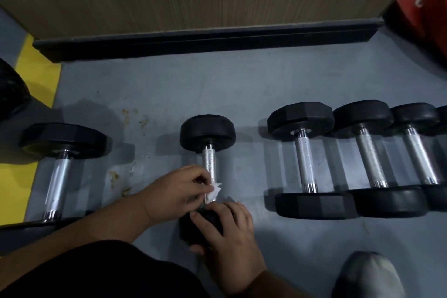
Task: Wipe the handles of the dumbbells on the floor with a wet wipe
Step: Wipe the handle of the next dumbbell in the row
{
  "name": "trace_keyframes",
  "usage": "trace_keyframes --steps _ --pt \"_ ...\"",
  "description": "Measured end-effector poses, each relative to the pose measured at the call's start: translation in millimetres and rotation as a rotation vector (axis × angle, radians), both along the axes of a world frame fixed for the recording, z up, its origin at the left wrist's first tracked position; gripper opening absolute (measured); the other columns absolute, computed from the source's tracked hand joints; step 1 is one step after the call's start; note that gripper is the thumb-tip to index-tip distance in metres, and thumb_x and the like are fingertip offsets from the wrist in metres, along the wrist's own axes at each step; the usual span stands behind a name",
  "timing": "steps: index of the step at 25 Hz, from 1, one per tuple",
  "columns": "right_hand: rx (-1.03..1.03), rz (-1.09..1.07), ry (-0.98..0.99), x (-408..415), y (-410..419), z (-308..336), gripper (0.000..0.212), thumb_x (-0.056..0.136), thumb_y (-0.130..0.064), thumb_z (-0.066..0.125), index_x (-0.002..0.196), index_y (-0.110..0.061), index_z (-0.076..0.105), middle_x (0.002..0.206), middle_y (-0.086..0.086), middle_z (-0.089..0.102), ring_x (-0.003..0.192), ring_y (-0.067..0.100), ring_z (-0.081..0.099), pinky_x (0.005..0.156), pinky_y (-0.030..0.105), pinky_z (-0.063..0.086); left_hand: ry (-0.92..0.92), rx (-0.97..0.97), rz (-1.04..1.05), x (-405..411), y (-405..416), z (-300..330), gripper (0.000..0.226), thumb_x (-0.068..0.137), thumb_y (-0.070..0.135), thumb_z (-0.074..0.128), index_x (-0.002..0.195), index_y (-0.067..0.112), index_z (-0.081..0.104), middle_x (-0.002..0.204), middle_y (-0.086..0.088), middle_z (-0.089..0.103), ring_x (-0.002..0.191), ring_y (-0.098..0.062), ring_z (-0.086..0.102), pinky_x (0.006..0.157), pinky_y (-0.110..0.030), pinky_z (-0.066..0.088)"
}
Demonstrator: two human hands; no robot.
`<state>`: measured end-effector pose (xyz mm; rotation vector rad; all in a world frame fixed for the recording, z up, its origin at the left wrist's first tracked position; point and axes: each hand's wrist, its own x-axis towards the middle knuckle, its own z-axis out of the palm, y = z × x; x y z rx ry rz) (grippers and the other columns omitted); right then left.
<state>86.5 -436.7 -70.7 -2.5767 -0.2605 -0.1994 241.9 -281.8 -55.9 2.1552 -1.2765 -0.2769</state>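
Note:
Several black dumbbells with chrome handles lie in a row on the grey floor. The small middle dumbbell [208, 145] has its knurled handle running toward me. My left hand [176, 191] pinches a crumpled white wet wipe [212, 191] against the near end of that handle. My right hand [229, 234] grips the near black head of the same dumbbell and covers most of it. A large dumbbell [60, 167] lies to the left. A hex-headed dumbbell [306, 159] lies to the right, with two round-headed ones [370, 159] [420, 157] beyond it.
A wooden panel with a black base strip [205, 38] runs along the far side. Yellow floor marking [36, 72] and a black round object [12, 89] sit at left. Something red [425, 0] stands at top right. A grey shoe [367, 276] is at bottom right.

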Motion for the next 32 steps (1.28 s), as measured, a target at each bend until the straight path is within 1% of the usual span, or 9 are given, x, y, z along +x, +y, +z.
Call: trace_keyframes --steps 3,5,10,14,16,19,23,28,32 --pt "0.019 0.001 -0.009 -1 0 1 0.066 0.079 -0.051 0.069 0.140 -0.037 0.048 0.134 0.002 0.056 0.120 0.029 0.052 0.103 0.059 0.042 -0.035 0.075 -0.087 0 4 -2 0.023 0.098 0.031 0.058 0.113 0.019 0.071 0.116 0.001 0.058 0.107 -0.015 0.054 0.091 -0.025 0.046" --pt "0.023 -0.003 -0.015 0 0 2 0.064 0.081 -0.052 0.069 0.139 -0.037 0.049 0.133 0.004 0.057 0.119 0.029 0.051 0.102 0.060 0.043 -0.067 0.087 -0.117 5 -3 -1 0.021 0.098 0.034 0.058 0.107 0.022 0.073 0.110 0.002 0.060 0.102 -0.015 0.053 0.086 -0.027 0.047" --pt "0.005 -0.026 -0.036 0 3 2 0.062 0.079 -0.054 0.070 0.136 -0.037 0.052 0.128 0.003 0.058 0.117 0.029 0.052 0.101 0.060 0.044 -0.011 0.040 0.174 31 -4 -1 0.028 0.093 0.043 0.058 0.092 0.019 0.073 0.085 0.009 0.051 0.081 -0.009 0.046 0.074 -0.021 0.040" --pt "0.017 -0.022 -0.039 1 2 -1 0.063 0.076 -0.051 0.071 0.135 -0.036 0.054 0.133 0.003 0.057 0.116 0.029 0.055 0.100 0.061 0.043 0.050 -0.023 -0.063 -3 1 -3 0.011 0.094 0.026 0.067 0.098 0.019 0.075 0.095 0.005 0.059 0.089 -0.010 0.052 0.080 -0.023 0.046" --pt "0.012 -0.019 -0.049 0 3 -2 0.064 0.075 -0.050 0.072 0.135 -0.035 0.054 0.133 0.002 0.057 0.117 0.028 0.054 0.101 0.061 0.042 0.062 0.004 -0.142 8 -4 -4 0.010 0.094 0.028 0.068 0.097 0.021 0.075 0.098 0.006 0.059 0.092 -0.010 0.052 0.082 -0.025 0.046" --pt "0.006 -0.024 -0.062 0 4 -2 0.066 0.074 -0.050 0.076 0.135 -0.035 0.054 0.129 0.003 0.058 0.116 0.028 0.054 0.101 0.061 0.042 0.013 0.032 -0.011 36 -10 -4 0.012 0.090 0.033 0.071 0.091 0.023 0.077 0.095 0.008 0.059 0.089 -0.010 0.052 0.080 -0.026 0.046" --pt "0.018 -0.021 -0.066 0 9 0 0.066 0.073 -0.048 0.077 0.134 -0.035 0.057 0.129 0.002 0.059 0.115 0.029 0.057 0.099 0.061 0.042 0.037 0.001 0.162 36 -10 -2 0.015 0.088 0.033 0.072 0.088 0.018 0.078 0.093 0.008 0.060 0.085 -0.006 0.052 0.079 -0.017 0.042" --pt "0.022 -0.016 -0.081 2 8 -2 0.065 0.073 -0.048 0.076 0.134 -0.034 0.057 0.130 0.004 0.063 0.115 0.030 0.058 0.098 0.060 0.043 0.078 0.047 -0.072 -1 10 -3 0.017 0.097 0.027 0.063 0.104 0.018 0.075 0.099 0.002 0.060 0.094 -0.005 0.052 0.085 -0.022 0.046" --pt "0.014 -0.017 -0.093 1 10 -2 0.063 0.073 -0.049 0.076 0.133 -0.034 0.061 0.127 0.005 0.063 0.114 0.030 0.058 0.098 0.060 0.043 0.042 0.088 -0.002 19 -4 -1 0.018 0.097 0.030 0.062 0.093 0.019 0.074 0.095 0.006 0.058 0.088 -0.008 0.052 0.078 -0.025 0.046"
